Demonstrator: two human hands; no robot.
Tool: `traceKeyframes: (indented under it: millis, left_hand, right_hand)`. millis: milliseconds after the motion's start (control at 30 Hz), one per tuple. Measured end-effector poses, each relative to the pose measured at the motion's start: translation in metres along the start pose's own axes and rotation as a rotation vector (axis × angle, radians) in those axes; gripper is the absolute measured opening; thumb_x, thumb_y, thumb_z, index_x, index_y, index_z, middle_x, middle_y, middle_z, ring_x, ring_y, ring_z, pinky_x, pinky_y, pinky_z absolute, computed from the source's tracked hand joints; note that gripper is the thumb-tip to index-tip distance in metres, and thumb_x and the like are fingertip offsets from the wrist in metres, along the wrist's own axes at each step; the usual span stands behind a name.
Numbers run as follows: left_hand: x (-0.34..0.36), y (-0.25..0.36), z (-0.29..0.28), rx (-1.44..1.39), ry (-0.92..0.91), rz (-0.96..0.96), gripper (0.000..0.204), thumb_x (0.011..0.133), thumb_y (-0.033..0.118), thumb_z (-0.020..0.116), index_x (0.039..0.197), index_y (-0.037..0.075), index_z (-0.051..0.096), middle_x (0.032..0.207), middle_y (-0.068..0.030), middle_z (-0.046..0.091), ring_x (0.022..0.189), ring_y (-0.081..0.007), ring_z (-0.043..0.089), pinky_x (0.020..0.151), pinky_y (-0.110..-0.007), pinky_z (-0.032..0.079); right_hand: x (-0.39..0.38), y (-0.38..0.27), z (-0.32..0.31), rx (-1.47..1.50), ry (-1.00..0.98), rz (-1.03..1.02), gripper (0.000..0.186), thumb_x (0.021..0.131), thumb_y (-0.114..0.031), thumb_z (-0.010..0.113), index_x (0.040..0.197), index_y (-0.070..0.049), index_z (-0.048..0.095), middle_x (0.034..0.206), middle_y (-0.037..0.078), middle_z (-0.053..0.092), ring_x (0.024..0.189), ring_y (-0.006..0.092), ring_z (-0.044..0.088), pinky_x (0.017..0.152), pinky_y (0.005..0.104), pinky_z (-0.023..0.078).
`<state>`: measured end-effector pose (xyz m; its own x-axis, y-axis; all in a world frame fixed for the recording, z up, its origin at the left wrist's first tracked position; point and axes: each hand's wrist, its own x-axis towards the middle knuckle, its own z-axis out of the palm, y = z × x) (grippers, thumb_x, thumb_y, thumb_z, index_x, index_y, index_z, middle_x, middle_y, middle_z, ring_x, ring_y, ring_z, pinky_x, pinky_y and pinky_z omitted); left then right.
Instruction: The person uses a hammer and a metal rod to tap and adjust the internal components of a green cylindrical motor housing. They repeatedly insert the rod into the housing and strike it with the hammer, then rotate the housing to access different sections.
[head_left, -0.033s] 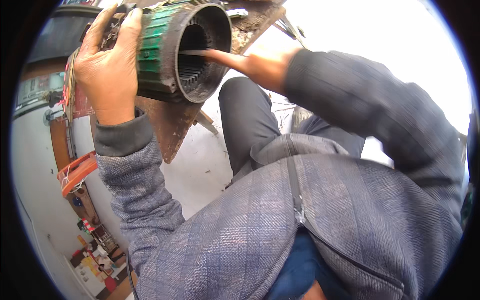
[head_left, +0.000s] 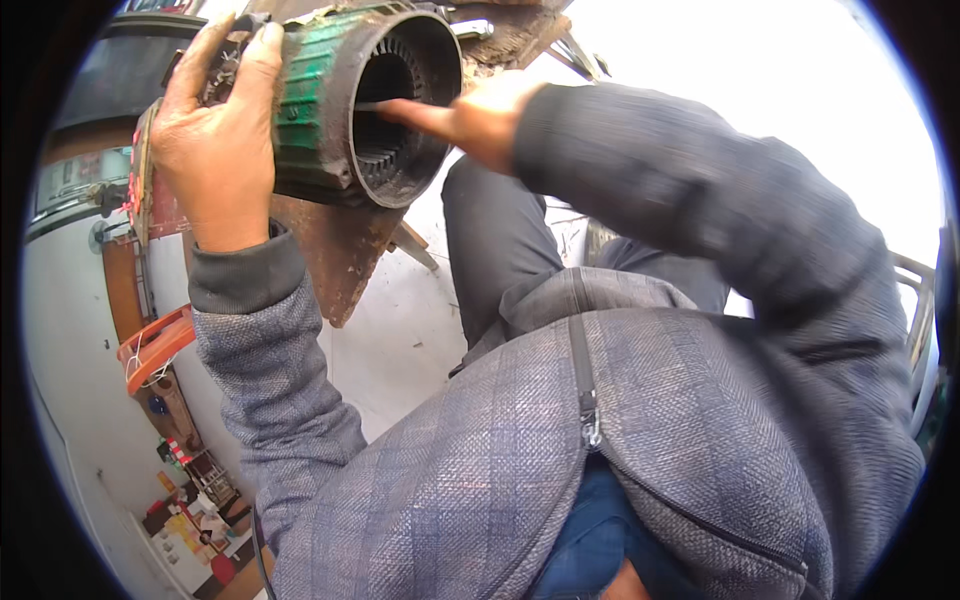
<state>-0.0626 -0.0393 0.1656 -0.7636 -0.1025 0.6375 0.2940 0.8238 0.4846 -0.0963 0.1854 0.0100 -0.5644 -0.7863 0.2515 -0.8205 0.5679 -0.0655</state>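
A green ribbed motor housing [head_left: 308,108] lies on its side, its round bore turned to the right. Inside the bore is a ring of slotted stator teeth [head_left: 388,150]. My left hand [head_left: 215,140] grips the housing's far-left end, thumb and fingers hooked over its top edge. My right hand [head_left: 480,118] reaches into the opening with its index finger stretched forward along a thin pale strip [head_left: 368,106]. That strip's tip points into the slotted core. The curled fingers of my right hand are blurred and partly hidden.
The housing lies on a rusty, worn bench [head_left: 335,250] with a corner jutting toward me. A metal tool [head_left: 473,29] lies behind the bore. On the left are an orange tray [head_left: 157,348] and a cluttered table [head_left: 190,545]. My knee [head_left: 495,225] is beside the bench.
My right hand and forearm have moved left, bringing the finger and strip deeper into the bore. My left hand and the housing stay nearly in place.
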Motion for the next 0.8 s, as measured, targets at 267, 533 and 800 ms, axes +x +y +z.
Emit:
traceKeyframes:
  millis: [267,533,800]
  left_hand:
    - [-0.002,0.002,-0.001,0.068,0.022,0.009,0.040,0.095,0.014,0.082,0.132,-0.001,0.074,0.121,-0.0086,0.076,0.106,-0.0140,0.070,0.098,-0.027,0.054]
    - [-0.003,-0.002,0.003,-0.018,0.070,0.023,0.037,0.090,0.015,0.087,0.121,-0.002,0.077,0.107,-0.0076,0.078,0.094,-0.0137,0.071,0.090,-0.030,0.057]
    - [0.001,0.002,-0.002,0.053,-0.005,-0.002,0.040,0.095,0.014,0.082,0.132,-0.001,0.074,0.120,-0.0104,0.077,0.108,-0.0151,0.071,0.099,-0.028,0.055]
  right_hand:
    - [-0.007,0.000,-0.032,-0.081,-0.203,-0.041,0.092,0.099,0.003,0.048,0.173,-0.039,0.012,0.053,0.003,0.048,0.039,0.0117,0.049,0.038,0.0377,0.049]
    - [0.006,-0.001,-0.027,-0.166,0.038,-0.081,0.091,0.099,-0.002,0.056,0.172,-0.037,0.016,0.068,0.008,0.068,0.051,0.0157,0.068,0.044,0.0339,0.057]
    - [0.053,-0.023,-0.021,-0.086,-0.211,0.077,0.084,0.098,-0.012,0.062,0.168,-0.043,0.026,0.084,0.014,0.074,0.065,0.0269,0.076,0.054,0.0433,0.062]
